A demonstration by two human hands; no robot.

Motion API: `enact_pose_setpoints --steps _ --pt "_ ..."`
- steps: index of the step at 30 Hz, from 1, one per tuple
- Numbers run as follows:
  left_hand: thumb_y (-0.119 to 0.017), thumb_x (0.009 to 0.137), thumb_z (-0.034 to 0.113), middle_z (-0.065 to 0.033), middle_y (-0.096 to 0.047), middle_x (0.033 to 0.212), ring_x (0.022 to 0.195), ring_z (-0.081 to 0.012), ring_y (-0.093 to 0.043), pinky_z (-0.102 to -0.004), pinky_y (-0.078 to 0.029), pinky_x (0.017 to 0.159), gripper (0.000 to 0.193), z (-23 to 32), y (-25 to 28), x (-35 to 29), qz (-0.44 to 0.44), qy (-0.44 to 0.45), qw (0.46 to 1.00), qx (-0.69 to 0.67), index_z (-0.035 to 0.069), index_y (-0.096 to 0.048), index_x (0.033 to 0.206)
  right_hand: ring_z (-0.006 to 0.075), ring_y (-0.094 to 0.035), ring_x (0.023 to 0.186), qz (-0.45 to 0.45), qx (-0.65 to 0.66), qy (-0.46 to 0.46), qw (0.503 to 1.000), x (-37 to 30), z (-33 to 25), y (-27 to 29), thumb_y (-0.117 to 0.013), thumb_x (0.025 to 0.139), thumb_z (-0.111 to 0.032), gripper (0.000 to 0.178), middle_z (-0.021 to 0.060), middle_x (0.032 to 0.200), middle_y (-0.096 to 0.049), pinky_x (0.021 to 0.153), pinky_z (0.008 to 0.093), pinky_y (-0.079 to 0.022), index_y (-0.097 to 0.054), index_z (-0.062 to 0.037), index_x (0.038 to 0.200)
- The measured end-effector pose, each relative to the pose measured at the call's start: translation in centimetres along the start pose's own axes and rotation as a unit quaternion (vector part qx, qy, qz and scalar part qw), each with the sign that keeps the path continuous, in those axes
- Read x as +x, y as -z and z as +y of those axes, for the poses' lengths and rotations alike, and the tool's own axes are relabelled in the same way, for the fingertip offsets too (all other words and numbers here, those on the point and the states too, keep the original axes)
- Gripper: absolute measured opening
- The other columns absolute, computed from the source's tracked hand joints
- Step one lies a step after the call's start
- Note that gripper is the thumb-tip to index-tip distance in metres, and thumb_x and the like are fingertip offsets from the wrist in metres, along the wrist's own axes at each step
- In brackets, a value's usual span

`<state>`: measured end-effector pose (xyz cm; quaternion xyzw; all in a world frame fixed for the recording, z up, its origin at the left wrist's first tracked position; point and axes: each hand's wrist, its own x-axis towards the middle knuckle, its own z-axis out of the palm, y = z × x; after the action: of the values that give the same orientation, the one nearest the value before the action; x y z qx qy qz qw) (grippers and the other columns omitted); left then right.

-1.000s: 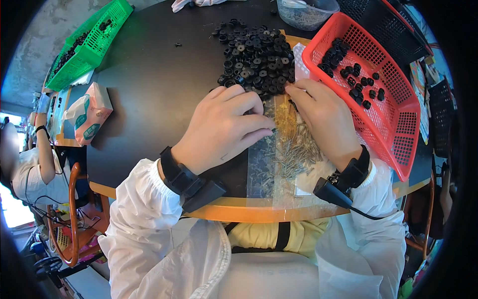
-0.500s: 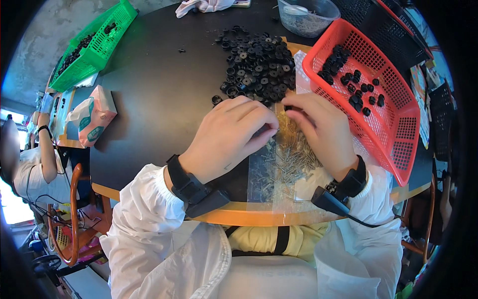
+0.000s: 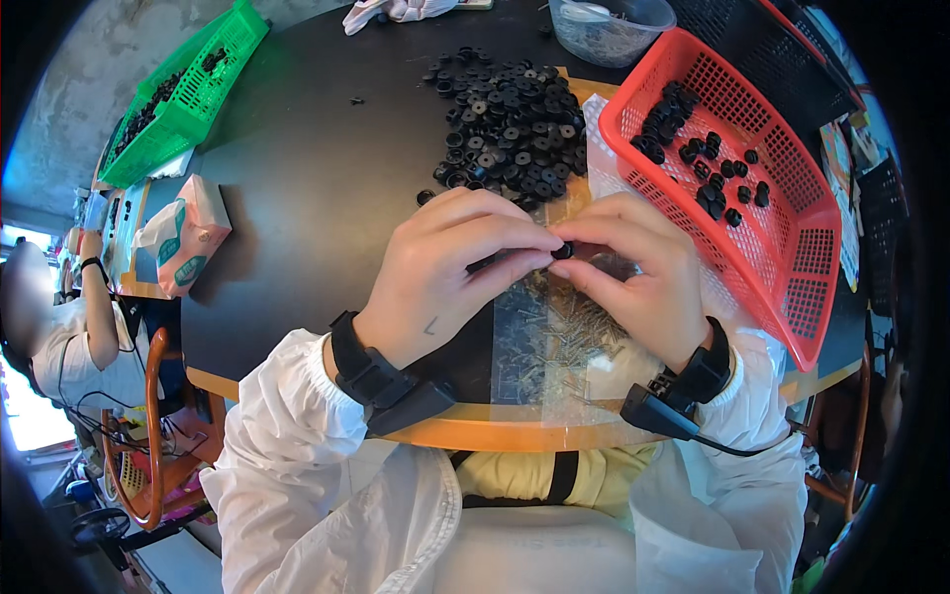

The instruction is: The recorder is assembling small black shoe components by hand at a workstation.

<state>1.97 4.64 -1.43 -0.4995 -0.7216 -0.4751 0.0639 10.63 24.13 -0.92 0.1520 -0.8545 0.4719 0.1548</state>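
A small round black plastic part [image 3: 564, 250] is pinched between the thumb and forefinger of my right hand [image 3: 653, 272]. Against its left side rest the fingertips of my left hand [image 3: 445, 262], whose thumb and fingers are closed; what they hold is hidden. Both hands meet above a spread of thin metal screws or pins [image 3: 569, 342] on a clear plastic sheet near the table's front edge. Just beyond my hands lies a large heap of black round parts [image 3: 520, 129], many with a hole in the middle.
At the right, a red plastic basket [image 3: 819, 233] holds several black parts. Behind it stand a clear bowl [image 3: 609, 40] and black crates [image 3: 762, 59]. On the left are a tissue pack [image 3: 198, 233], a green basket [image 3: 213, 84] with black parts, and another person [image 3: 84, 337].
My hands have come together, the right one moving left and slightly down to meet the left. The black part now shows between their fingertips.
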Motion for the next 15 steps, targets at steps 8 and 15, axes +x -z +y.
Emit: enact_pose_setpoints --steps 8,15 --pt "-0.073 0.077 -0.005 -0.0084 -0.067 0.093 0.083 -0.0193 -0.065 -0.029 -0.052 0.071 0.019 0.84 0.25 0.0 0.01 0.035 0.999 -0.01 0.003 -0.071 0.094 0.0125 -0.066 0.089 0.047 0.172 -0.139 0.974 -0.13 -0.22 -0.63 -0.072 0.081 0.0 0.03 0.0055 0.097 -0.065 0.077 0.0255 -0.055 -0.063 -0.0024 0.109" --pt "-0.079 0.071 -0.002 -0.012 -0.064 0.1 0.085 -0.0185 -0.063 -0.0288 -0.052 0.071 0.02 0.57 0.44 -0.16 0.021 0.01 0.999 -0.047 0.003 -0.07 0.089 0.0097 -0.065 0.087 0.018 0.226 -0.147 0.963 -0.45 -0.16 -0.54 -0.074 0.08 0.001 0.022 0.0036 0.094 -0.064 0.078 0.0249 -0.055 -0.059 -0.0014 0.096"
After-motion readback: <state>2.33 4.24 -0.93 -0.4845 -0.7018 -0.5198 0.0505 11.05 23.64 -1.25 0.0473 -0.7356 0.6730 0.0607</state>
